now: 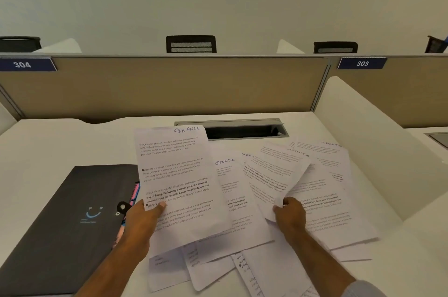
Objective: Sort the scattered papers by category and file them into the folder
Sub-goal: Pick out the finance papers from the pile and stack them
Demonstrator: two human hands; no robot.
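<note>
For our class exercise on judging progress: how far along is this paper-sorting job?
Early stage. Nothing looks filed: the black folder lies closed on the desk. In hand: the left hand holds up a sheet headed FINANCE, and the right hand has its grip on a SPORTS sheet. Left: the scattered papers need sorting, then filing.
</note>
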